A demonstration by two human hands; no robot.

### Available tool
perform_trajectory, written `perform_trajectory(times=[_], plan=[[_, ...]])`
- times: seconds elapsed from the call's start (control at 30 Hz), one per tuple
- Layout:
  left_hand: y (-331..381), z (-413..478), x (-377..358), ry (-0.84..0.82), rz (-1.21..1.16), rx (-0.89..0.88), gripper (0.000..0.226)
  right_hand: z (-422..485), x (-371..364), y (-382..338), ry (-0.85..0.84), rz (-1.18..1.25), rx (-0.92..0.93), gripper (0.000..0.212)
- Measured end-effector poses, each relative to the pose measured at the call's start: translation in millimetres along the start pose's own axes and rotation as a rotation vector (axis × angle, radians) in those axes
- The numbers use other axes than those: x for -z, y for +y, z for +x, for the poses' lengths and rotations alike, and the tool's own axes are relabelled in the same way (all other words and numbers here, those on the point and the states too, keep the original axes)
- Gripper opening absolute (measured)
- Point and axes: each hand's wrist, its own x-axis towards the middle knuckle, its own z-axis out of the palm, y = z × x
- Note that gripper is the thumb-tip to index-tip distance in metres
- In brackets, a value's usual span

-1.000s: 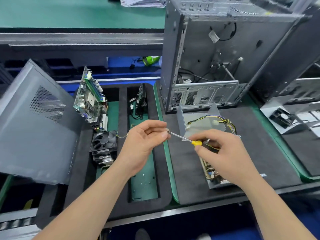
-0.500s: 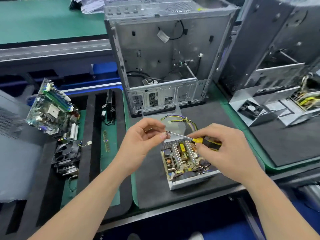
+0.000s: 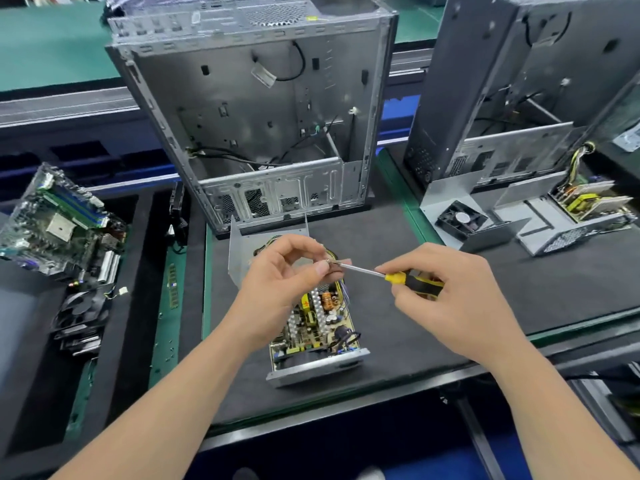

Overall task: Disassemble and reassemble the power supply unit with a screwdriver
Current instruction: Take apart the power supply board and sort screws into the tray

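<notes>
Over the last second the view has swung across the surface (image 3: 519, 289). The opened power supply unit (image 3: 318, 327), half hidden a moment ago, now lies in plain sight below and between the two hands, near the front edge. The hands themselves have hardly altered their hold through that time. This suggests the person is busy with the tool tip rather than with the unit. The cover is off and the circuit board is bare, with a bent metal panel (image 3: 239, 258) standing just behind it, so the work seems to sit at the turn between taking apart and putting back. The left hand (image 3: 280, 271) is raised above the unit, thumb and forefinger pinched at the tip of the screwdriver (image 3: 363, 270). It is possibly seating or removing a screw, though anything there is too small to make out. The right hand (image 3: 450, 299) curls round the black-and-yellow handle and holds the shaft nearly level, pointing leftward. Both forearms reach in from the near edge.
</notes>
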Motion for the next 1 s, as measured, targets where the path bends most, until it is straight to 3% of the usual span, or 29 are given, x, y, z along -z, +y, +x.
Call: perform_trajectory(times=[0.7,0.87,1.0], plan=[[-8,20,-6,-0.077,-0.077,0.055,0.015,8,11,12,-0.015,0.029,-0.045,0.032],[-3,30,7,-0.112,0.052,0.03,0.017,13,2,8,-0.004,-0.02,-0.069,0.032],[4,39,22,-0.158,0.259,0.017,0.017,18,-7,5,0.016,-0.19,0.015,0.032]])
